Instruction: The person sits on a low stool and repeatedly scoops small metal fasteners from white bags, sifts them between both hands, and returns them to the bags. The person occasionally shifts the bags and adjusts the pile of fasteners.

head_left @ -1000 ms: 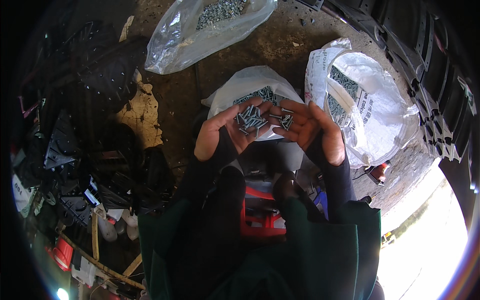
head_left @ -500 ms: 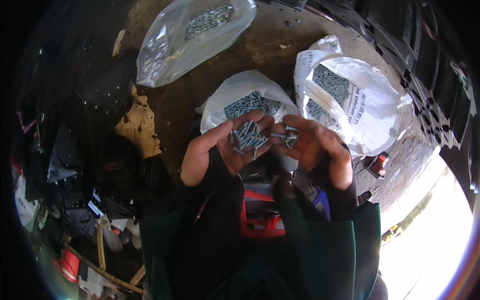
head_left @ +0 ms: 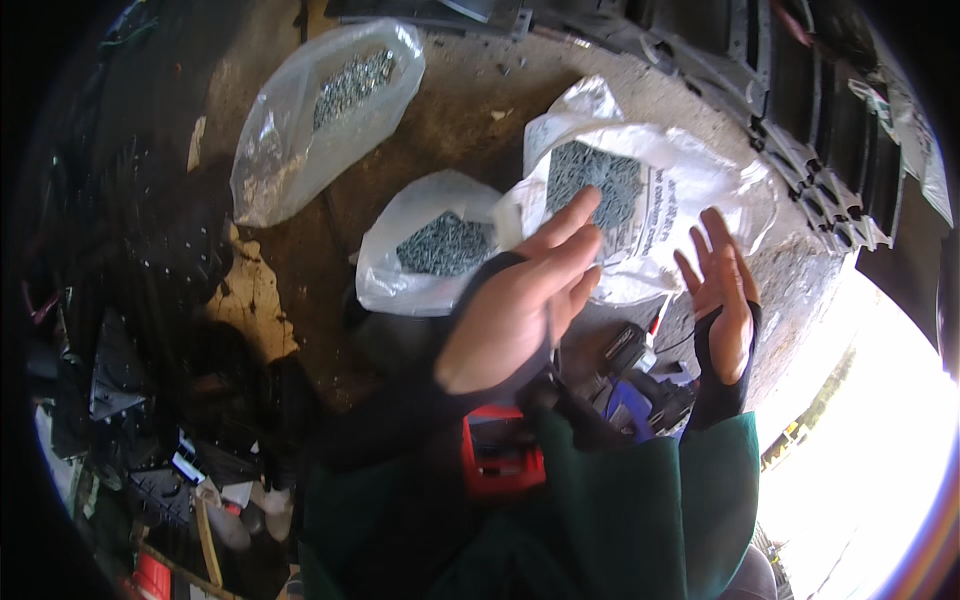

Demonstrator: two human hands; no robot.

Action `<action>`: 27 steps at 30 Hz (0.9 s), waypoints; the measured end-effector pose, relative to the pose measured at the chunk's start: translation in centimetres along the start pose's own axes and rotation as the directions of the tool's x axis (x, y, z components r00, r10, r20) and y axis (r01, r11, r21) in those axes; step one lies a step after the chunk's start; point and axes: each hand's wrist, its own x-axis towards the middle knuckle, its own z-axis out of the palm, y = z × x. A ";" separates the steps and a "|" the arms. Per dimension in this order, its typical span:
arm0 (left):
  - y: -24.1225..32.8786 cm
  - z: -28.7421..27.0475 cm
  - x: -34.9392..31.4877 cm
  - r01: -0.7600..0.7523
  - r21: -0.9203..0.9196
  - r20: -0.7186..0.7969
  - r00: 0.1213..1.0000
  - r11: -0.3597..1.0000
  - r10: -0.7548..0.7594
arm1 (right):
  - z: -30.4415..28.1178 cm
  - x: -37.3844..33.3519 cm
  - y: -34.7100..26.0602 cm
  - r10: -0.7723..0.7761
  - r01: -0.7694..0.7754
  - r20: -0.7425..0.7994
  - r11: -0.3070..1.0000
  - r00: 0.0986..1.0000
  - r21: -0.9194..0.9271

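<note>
Head view | left hand [head_left: 515,310] over the near edge of the white woven sack [head_left: 720,185], fingers loosely bent (contents hidden, can't say) | right hand [head_left: 732,315] splayed, empty | screws [head_left: 575,170] inside sack, more in translucent bag [head_left: 385,270]

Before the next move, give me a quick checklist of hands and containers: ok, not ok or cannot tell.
1. Right hand open, nothing visible in it: ok.
2. Left hand empty: cannot tell, palm hidden.
3. White plastic bag open, screws visible inside: ok.
4. Printed white sack in unobstructed view: not ok, left hand overlaps it.
5. Clear bag showing its small metal parts: ok.
</note>
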 end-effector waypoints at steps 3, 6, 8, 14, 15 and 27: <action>2.0 -4.9 -2.6 -0.184 -0.092 0.274 0.940 0.979 0.202 | 0.6 -1.9 0.5 -0.088 0.091 0.151 0.996 0.985 -0.011; 3.8 -10.8 -3.5 -0.334 0.447 -0.076 0.910 0.830 0.407 | 2.6 -3.4 1.9 -0.340 0.347 0.674 0.929 0.656 0.132; 2.0 -13.8 -3.1 -0.204 0.857 -0.245 0.647 0.474 0.722 | 4.8 -3.7 4.3 0.009 0.259 0.893 0.956 0.450 -0.140; -2.8 -18.1 -2.8 0.005 0.922 -0.350 0.442 0.387 0.826 | 14.0 0.0 17.0 -0.299 0.676 0.623 0.493 0.723 -0.547; -3.0 -18.2 -2.8 -0.010 0.922 -0.335 0.479 0.387 0.811 | 14.9 0.6 18.1 -0.361 0.741 0.653 0.419 0.666 -0.525; -3.7 -18.6 -1.8 -0.084 0.888 -0.330 0.570 0.453 0.753 | 18.3 0.6 22.7 -0.231 0.902 0.873 0.067 0.430 -0.427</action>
